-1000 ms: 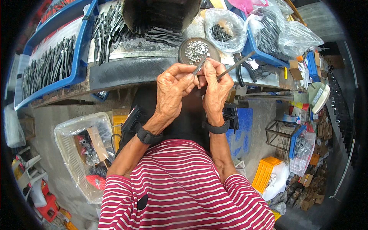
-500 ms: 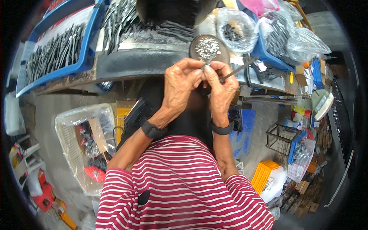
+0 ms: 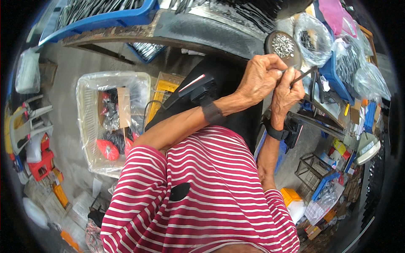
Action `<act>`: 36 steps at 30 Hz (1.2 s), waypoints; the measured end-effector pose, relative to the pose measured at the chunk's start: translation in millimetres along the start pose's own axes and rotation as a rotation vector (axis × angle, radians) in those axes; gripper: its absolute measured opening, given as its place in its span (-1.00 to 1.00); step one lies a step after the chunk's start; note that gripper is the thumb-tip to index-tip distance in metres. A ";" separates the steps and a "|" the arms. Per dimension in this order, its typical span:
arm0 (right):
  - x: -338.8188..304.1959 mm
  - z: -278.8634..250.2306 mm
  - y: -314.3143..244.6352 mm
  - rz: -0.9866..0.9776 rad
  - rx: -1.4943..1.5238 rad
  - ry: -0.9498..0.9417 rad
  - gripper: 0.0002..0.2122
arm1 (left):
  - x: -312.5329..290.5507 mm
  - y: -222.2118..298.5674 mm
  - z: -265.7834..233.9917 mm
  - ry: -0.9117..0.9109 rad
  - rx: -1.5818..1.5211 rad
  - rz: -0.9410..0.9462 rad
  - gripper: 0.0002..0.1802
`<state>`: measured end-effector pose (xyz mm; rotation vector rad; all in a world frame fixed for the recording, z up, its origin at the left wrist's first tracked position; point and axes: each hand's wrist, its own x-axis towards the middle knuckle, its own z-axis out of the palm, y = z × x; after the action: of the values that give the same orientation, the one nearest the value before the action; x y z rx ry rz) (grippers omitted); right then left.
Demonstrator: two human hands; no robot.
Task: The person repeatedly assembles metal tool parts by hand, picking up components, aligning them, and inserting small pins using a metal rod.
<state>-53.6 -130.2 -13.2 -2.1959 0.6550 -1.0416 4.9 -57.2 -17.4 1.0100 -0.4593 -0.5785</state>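
Observation:
My left hand (image 3: pixel 262 80) is closed in a pinch, its thumb and fingertips meeting those of my right hand (image 3: pixel 287 96). Whatever lies between the fingertips is too small and covered to make out. Out of my right hand's closed fingers a thin dark rod (image 3: pixel 306 74) sticks up to the right. Just beyond the hands stands a round brown dish (image 3: pixel 297 61) holding a heap of small silvery pieces (image 3: pixel 282 45). Dark-handled pliers (image 3: pixel 319 89) lie on the bench to the right of the rod.
Along the bench's front edge runs a dark grey strip (image 3: pixel 206 37). A blue tray (image 3: pixel 118 19) of dark strips stands far left. Right of the dish are a clear plastic bag (image 3: pixel 322 44) and a blue bin (image 3: pixel 337 78). On the floor at left sits a plastic-lined white crate (image 3: pixel 86 126).
The whole view has swung, so bench, dish and hands appear farther right. Both hands remain together at the fingertips, and the rod is still in my right hand.

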 end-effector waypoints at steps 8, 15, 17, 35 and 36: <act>-4.1 -1.4 -1.3 0.044 -0.051 0.024 -0.74 | -0.2 -5.5 0.0 0.001 0.182 0.106 -0.86; -5.2 -2.8 0.3 0.090 0.139 0.023 -0.70 | 0.6 9.0 -4.1 -0.061 0.546 0.271 -0.89; -5.2 -2.8 -12.7 0.279 0.316 -0.014 -0.70 | 1.1 10.5 -7.6 -0.063 0.595 0.314 -0.90; 0.5 -19.5 -10.4 0.402 0.621 -0.131 -0.82 | 8.8 56.2 -43.0 0.068 0.398 0.125 -0.82; 1.6 -20.2 -10.8 0.417 0.631 -0.152 -0.83 | 11.6 61.2 -49.7 0.094 0.458 0.101 -0.82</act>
<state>-67.2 -130.2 5.4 -1.4910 0.5807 -0.7235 58.2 -7.4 14.8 1.4340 -0.5696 -0.3372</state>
